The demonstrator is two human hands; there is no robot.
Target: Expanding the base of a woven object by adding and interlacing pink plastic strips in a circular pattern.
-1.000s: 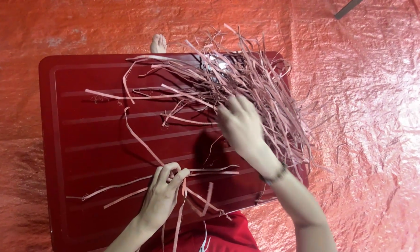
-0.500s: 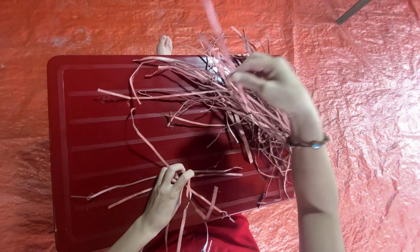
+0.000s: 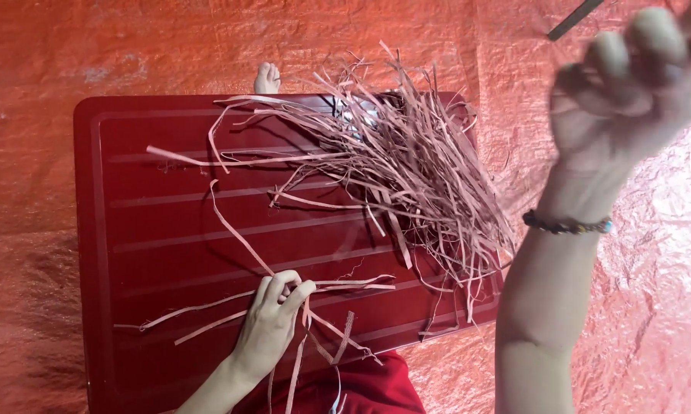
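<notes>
**Head view: hands working pale pink strips on a red ridged board**

An orange-red crinkled sheet (image 3: 92, 46) is covering the ground all around. On it a large dark red board (image 3: 154, 230) with raised parallel ridges is lying flat, filling most of the middle. A loose heap of strips (image 3: 407, 169) is sitting across the board's upper right part, spilling over its right edge; the strips are thin, flat, pale pink and ribbon-like, curling and crossing each other in a tangle, with a few long ones trailing left over the ridges.

The right hand (image 3: 629, 84) is hanging raised above the sheet to the right of the heap, blurred, with fingers curled inward; whether it is gripping anything cannot be told. A beaded bracelet (image 3: 566, 224) is circling its wrist.

The left hand (image 3: 273, 318) is resting on the board's lower part, its fingers pinching together a small bunch of strips (image 3: 338, 285) that are fanning out left, right and downward. Bare toes (image 3: 266, 78) are showing just beyond the board's far edge.
</notes>
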